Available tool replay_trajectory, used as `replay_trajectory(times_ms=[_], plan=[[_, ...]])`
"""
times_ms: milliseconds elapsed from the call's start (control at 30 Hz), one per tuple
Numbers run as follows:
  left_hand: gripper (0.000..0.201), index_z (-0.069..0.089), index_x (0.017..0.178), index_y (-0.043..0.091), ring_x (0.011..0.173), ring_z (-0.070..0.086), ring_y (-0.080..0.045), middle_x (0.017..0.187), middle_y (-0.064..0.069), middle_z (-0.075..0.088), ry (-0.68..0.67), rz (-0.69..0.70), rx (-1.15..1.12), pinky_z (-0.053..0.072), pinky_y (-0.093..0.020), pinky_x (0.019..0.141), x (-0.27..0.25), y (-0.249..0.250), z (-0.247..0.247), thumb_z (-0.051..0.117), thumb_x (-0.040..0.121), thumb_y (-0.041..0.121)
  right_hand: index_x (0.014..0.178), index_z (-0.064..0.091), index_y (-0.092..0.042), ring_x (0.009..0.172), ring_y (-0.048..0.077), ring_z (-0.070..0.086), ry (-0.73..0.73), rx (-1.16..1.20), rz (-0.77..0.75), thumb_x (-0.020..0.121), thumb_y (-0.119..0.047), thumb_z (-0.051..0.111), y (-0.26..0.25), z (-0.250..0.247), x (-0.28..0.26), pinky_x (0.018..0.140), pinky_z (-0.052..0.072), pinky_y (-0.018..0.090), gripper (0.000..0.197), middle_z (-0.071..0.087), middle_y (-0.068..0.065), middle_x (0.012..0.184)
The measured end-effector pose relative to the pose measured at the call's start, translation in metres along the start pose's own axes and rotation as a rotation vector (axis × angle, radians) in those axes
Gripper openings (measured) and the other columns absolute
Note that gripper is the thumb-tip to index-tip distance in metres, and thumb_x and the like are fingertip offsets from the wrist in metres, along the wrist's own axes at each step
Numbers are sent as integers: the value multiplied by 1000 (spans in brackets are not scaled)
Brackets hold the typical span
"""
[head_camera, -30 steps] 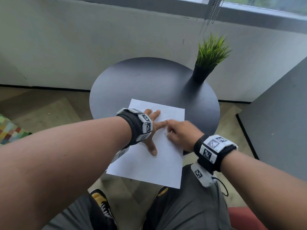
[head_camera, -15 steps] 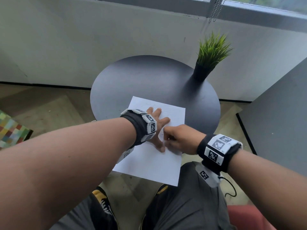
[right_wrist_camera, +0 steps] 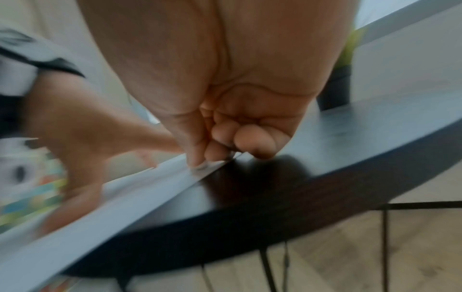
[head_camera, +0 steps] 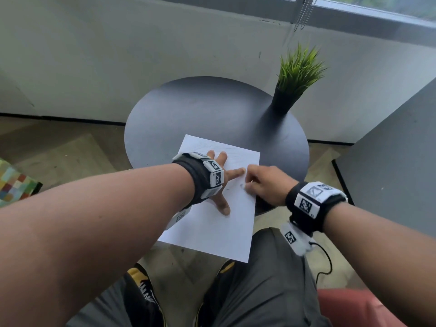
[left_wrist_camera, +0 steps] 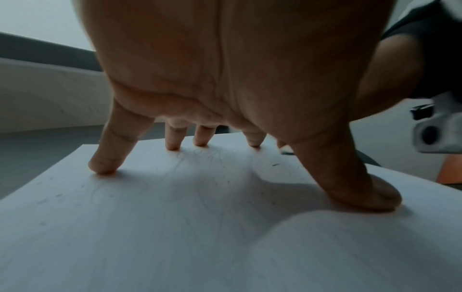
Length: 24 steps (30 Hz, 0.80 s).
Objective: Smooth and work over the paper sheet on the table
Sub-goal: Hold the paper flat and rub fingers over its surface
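Observation:
A white paper sheet [head_camera: 212,228] with faint pencil marks lies on the round dark table [head_camera: 200,109], its near end hanging over the table's front edge. My left hand [head_camera: 221,179] is spread flat on the middle of the sheet. Its fingertips [left_wrist_camera: 102,168] and thumb press down on the paper [left_wrist_camera: 175,227]. My right hand [head_camera: 250,182] sits at the sheet's right edge with its fingers curled. In the blurred right wrist view the thumb and curled fingertips [right_wrist_camera: 197,160] meet on the paper's edge [right_wrist_camera: 75,217] and seem to pinch it.
A green potted plant [head_camera: 292,79] in a black pot stands at the table's back right. A grey panel [head_camera: 389,173] rises on the right. My knees and shoes are under the table's near edge, and a colourful cushion [head_camera: 14,185] lies at the left.
My right hand slid right, from the middle of the sheet beside the left index finger to the sheet's right edge. The left hand stayed spread on the paper.

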State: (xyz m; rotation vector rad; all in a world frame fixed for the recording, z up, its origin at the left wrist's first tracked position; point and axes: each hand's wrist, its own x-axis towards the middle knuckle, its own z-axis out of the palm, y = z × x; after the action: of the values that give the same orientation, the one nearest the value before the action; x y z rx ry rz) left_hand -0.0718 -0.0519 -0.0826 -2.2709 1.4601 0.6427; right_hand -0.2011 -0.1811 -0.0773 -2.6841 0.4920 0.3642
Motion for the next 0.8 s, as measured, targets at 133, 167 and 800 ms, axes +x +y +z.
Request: replay_trajectory(times_ms=[133,167,800], plan=[[132,-11,146,62,143,10,-48,156,-9,8,2,-2,7,32,-70,105,0,3,-3,73,47,87,92,53,-20,83,26,59,144,40,127,90,-31,56,11,-2,10,75,50,36,12,63,4,90],[131,-9,144,65,141,12,-47,153,-9,12,3,0,4,34,-70,103,0,2,-3,73,44,88,93,52,-20,82,26,58,108,13,61,91,-31,55,4,2,6,73,49,35,12,62,3,88],[130,-5,150,58,142,13,-42,157,-7,10,17,-10,-13,35,-65,103,-3,-1,0,71,49,88,92,57,-24,86,18,59,2,75,47,88,-35,61,-2,0,5,73,46,32,13,64,-3,91]])
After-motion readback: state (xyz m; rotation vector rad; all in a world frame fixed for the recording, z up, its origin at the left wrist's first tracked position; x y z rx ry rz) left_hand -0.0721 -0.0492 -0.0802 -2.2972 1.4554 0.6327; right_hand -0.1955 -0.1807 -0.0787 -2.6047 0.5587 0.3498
